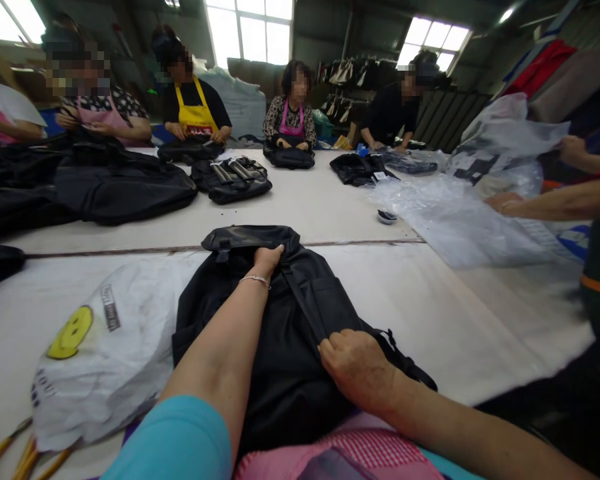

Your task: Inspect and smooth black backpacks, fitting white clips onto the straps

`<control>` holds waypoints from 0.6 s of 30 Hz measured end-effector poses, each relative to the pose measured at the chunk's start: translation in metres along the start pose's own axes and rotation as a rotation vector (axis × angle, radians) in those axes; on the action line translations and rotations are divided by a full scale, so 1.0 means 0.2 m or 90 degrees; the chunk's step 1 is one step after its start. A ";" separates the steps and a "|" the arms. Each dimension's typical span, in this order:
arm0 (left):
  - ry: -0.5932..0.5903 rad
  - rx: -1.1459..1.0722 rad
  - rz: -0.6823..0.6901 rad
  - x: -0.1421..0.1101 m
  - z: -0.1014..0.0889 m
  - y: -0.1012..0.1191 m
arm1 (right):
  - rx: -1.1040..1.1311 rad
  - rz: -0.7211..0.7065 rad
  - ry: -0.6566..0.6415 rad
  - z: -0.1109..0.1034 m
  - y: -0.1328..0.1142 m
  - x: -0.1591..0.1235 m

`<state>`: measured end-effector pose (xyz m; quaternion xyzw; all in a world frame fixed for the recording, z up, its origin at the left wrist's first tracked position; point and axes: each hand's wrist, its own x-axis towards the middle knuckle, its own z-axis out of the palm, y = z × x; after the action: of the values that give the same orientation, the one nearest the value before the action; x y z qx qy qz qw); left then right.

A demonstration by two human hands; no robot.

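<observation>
A workshop with bright windows surrounds a long, pale table (390, 280), where several people work on black bags at the far side. Directly before you on its near half lies a large black backpack with a top flap (300, 293), its lower end by your pink checked apron (380, 450). Your left hand (267, 261), a silver bangle at its wrist, reaches to the flap, thumb showing; the other fingers are mostly hidden, so you cannot tell how far they are open. Your right hand (357, 365) is curled into a closed fist, holding the flat black strap (304, 303) near its lower end. To the left lies a crumpled white plastic bag with a yellow smiley face (105, 353); at right, a co-worker's hands handle clear plastic sheeting (455, 213).
</observation>
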<state>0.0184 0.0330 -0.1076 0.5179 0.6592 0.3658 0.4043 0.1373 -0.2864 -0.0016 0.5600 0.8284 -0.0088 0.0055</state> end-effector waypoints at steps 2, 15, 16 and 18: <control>-0.008 0.013 0.002 -0.02 -0.01 0.00 | 0.006 -0.003 -0.030 -0.03 -0.03 -0.05; -0.084 0.085 0.003 -0.23 -0.09 0.13 | -0.008 0.004 -0.081 -0.04 -0.11 -0.16; -0.101 0.097 -0.002 -0.24 -0.13 0.16 | -0.006 0.000 -0.091 -0.04 -0.12 -0.15; -0.136 0.130 -0.001 -0.26 -0.25 0.19 | 0.001 -0.001 -0.103 -0.07 -0.13 -0.14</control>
<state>-0.0054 -0.0130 -0.0445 0.5914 0.6468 0.2396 0.4177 0.1234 -0.3211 0.0131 0.5566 0.8259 -0.0547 0.0720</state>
